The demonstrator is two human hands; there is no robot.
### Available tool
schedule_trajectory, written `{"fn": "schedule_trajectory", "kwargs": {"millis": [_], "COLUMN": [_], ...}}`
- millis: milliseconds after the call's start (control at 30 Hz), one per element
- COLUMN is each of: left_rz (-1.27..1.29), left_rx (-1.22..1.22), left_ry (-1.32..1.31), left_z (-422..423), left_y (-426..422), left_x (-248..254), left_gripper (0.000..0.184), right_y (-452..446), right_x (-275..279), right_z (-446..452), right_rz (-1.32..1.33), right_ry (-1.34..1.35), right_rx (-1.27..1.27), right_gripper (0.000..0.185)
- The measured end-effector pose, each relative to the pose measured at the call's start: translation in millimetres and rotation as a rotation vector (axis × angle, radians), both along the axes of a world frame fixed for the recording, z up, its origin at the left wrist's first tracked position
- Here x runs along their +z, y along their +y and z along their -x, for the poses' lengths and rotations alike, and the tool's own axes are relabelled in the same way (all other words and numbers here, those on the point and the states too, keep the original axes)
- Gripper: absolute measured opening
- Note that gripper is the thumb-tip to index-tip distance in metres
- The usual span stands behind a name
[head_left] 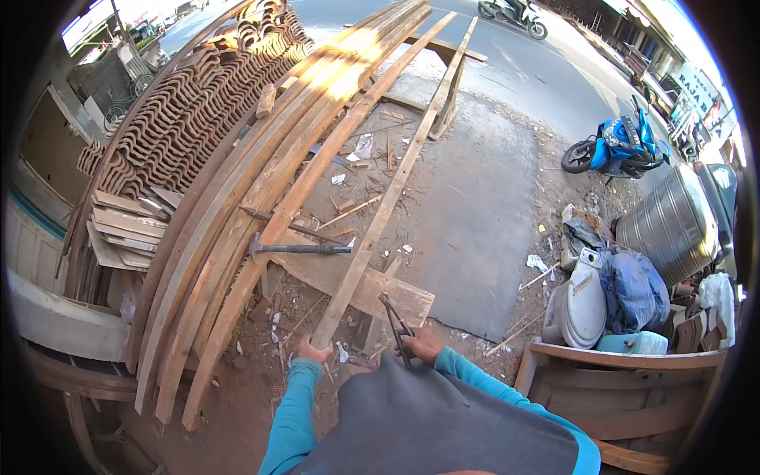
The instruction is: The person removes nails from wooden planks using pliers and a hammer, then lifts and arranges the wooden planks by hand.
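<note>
A long narrow wooden batten runs away from me, resting across a short plank. My left hand is closed round its near end. In my right hand is a pair of dark pincers, tips up over the plank's right end, beside the batten and not on it. A hammer lies with its head on the nearest thick beam and its black grip toward the batten. Just above it, a thin metal bar lies across the beams.
Long beams lie stacked at left, beside piled roof tiles. Debris and a dark sheet cover the ground. At right are a blue motorbike, a metal tank, a toilet bowl and a wooden frame.
</note>
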State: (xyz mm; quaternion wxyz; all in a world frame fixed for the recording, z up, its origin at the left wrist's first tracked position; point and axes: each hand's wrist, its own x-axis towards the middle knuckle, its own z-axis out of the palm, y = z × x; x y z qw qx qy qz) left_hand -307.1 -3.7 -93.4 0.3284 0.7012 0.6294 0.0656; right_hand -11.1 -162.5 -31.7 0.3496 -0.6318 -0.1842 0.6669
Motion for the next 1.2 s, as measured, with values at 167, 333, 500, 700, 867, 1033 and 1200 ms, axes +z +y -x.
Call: {"fn": "schedule_trajectory", "kwargs": {"millis": [167,333,500,700,867,1033,1200], "left_rz": [-0.062,-0.082,-0.030,0.008,0.067,0.062,0.077], "left_rx": [-0.021,0.007,-0.011,0.013,0.023,0.015,0.002], "left_ry": [0.074,0.047,0.227,0.195,0.203,0.180,0.208], "left_z": [-14.5,-10.7,-10.5,-15.8,-14.8,-13.0,-13.8], "left_y": [-7.7,-20.4,-15.9,-24.2,-24.4,-26.0,-27.4], "left_x": [8.5,2.5,-3.6,8.4,7.3,-2.2,6.9], "left_gripper": [0.076,0.075,0.083,0.077,0.075,0.074,0.079], "right_y": [7.2,-9.3,-8.1,-9.3,10.8,28.5,51.1], "right_x": [5.2,-29.0,11.8,1.3,20.0,34.9,32.3], "right_z": [-12.5,-7.3,11.0,34.7,48.0,35.8,2.6], "right_rz": [-0.134,-0.095,-0.063,-0.093,-0.020,0.032,0.105], "right_ry": [-0.115,-0.145,0.155,0.094,0.111,0.093,0.180], "right_rx": [0.133,0.231,0.203,0.300,0.281,0.359,0.437], "right_gripper": [0.043,0.051,0.055,0.042,0.044,0.057,0.056]}}
